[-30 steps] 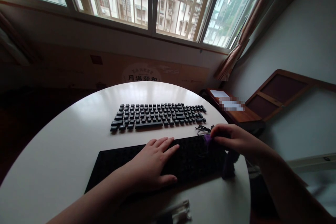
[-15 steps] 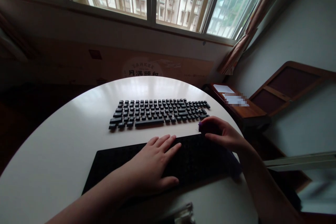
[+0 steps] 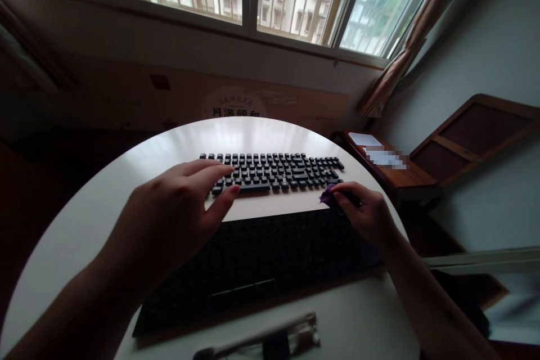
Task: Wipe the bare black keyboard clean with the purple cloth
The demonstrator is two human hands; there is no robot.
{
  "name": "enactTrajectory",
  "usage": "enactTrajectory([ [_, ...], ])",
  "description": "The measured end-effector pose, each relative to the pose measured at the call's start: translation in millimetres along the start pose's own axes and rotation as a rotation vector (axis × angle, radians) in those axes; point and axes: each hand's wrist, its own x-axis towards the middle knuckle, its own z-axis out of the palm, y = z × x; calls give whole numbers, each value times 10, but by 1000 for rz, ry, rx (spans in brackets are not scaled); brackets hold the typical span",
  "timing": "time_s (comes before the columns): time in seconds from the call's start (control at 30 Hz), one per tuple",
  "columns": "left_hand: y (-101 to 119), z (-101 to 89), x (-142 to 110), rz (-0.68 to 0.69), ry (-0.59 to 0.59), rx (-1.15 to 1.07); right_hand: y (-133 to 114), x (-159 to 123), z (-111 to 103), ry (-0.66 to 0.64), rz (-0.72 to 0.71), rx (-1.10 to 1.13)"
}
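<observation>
A black keyboard base point(image 3: 270, 253) without keycaps lies across the near part of the white round table point(image 3: 76, 219). Beyond it, loose black keycaps point(image 3: 297, 171) are laid out in keyboard order. My left hand point(image 3: 177, 202) is raised off the base, thumb and fingers apart, with nothing visible in it. It hides the left end of the keycap rows. My right hand point(image 3: 367, 208) pinches a purple cloth point(image 3: 327, 195) at the far right corner of the base. More dark purple cloth hangs under that wrist, hard to make out in the shade.
Near the table's front edge lies a slim, long-handled item point(image 3: 261, 337), partly blurred, with a dark band. A wooden side table point(image 3: 405, 176) with papers stands at the right, beside a wooden chair back point(image 3: 468, 129). Windows point(image 3: 295, 0) run along the far wall.
My left hand has lifted off the keyboard base and moved up and left, over the keycaps' left end. My right hand still grips the cloth, its fingers drawn closer together.
</observation>
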Motion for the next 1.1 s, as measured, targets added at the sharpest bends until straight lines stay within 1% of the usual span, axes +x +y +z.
enactTrajectory([
  [0.1,114,57,-23,46,-34,-48,-49,-27,23,6,22,27],
  [0.17,178,114,-25,76,-89,-109,-79,-40,46,-23,43,95],
  [0.23,229,176,-22,85,-185,-181,-118,-55,74,-54,59,204],
  [0.3,278,248,-30,85,-312,-252,-163,-74,103,-85,93,351],
  [0.4,371,365,-80,112,-491,-313,-210,-107,140,-184,198,575],
  [0.47,440,435,-125,120,-557,-346,-213,-124,157,-249,279,687],
  [0.57,519,504,-163,88,-573,-444,-184,-139,174,-305,345,813],
  [0.67,549,539,-159,-8,-551,-589,-160,-157,178,-342,311,899],
  [0.73,560,556,-157,-75,-571,-725,-165,-173,175,-385,283,937],
  [0.83,594,575,-174,-155,-662,-872,-202,-188,172,-527,313,1001],
  [0.9,618,577,-188,-191,-713,-905,-234,-183,181,-631,321,1015],
  [0.93,624,574,-191,-200,-717,-917,-249,-174,191,-656,302,998],
  [0.97,626,571,-191,-202,-702,-931,-262,-163,204,-638,264,958],
  [1.0,622,568,-186,-202,-667,-945,-273,-151,218,-578,213,897],
  [1.1,595,567,-164,-196,-528,-952,-295,-124,256,-258,45,673],
])
